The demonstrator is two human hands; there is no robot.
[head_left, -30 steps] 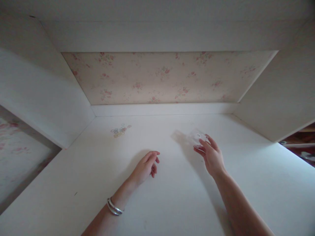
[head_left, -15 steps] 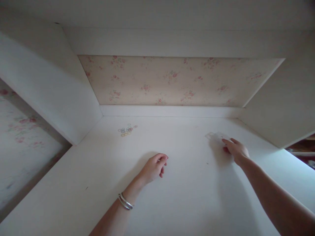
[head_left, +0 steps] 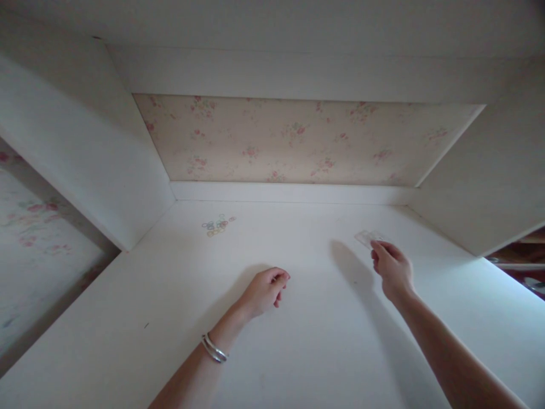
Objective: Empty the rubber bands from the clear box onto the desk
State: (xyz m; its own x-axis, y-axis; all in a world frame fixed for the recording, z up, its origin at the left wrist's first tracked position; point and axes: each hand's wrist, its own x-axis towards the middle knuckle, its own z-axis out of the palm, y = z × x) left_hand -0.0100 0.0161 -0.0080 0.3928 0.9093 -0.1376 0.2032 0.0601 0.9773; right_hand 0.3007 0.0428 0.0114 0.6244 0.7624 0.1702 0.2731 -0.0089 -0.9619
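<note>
My right hand (head_left: 392,271) is raised over the right part of the white tabletop (head_left: 315,341), its thumb and fingers pinched together. What they hold, if anything, I cannot make out. Just beyond those fingertips lies a flat, clear, plastic-looking item (head_left: 364,237), partly hidden by the hand; whether they touch is unclear. My left hand (head_left: 264,291) rests near the middle with its fingers curled closed, their contents hidden. Farther back on the left is a loose cluster of small coloured rubber bands (head_left: 217,225), apart from both hands.
White side panels (head_left: 145,153) flank the surface, and a low ledge (head_left: 293,193) runs along the back beneath floral wallpaper (head_left: 272,139). An overhead white panel (head_left: 272,25) spans the top. Small dark specks mark the tabletop. A shelf opening (head_left: 517,264) shows at far right.
My right hand has drawn back left and toward me, lifting so its shadow falls farther away, and its fingers have come closer together. My left hand is almost unchanged.
</note>
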